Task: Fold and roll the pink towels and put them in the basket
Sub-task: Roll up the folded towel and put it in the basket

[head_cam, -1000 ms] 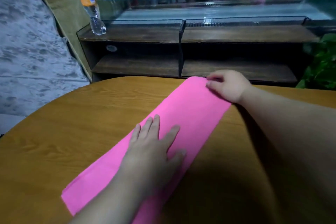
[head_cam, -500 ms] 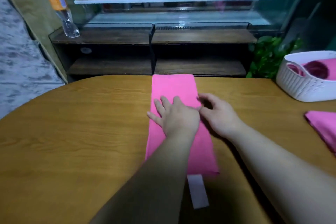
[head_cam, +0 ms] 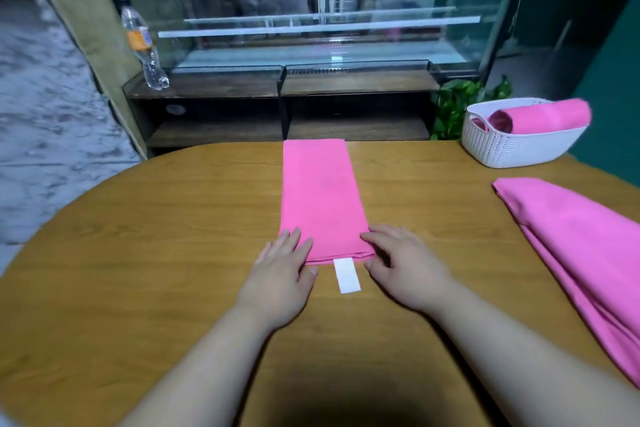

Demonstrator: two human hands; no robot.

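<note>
Pink towel (head_cam: 320,198), hands (head_cam: 280,270) (head_cam: 407,270) on near corners, basket (head_cam: 519,149) far right

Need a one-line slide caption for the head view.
Left hand and right hand at the near end of the folded towel; a rolled towel in the basket.

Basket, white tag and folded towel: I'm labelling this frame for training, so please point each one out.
basket (head_cam: 512,149), head view, on its woven front wall.
white tag (head_cam: 347,276), head view, middle of the tag.
folded towel (head_cam: 320,198), head view, middle of its top face.
</note>
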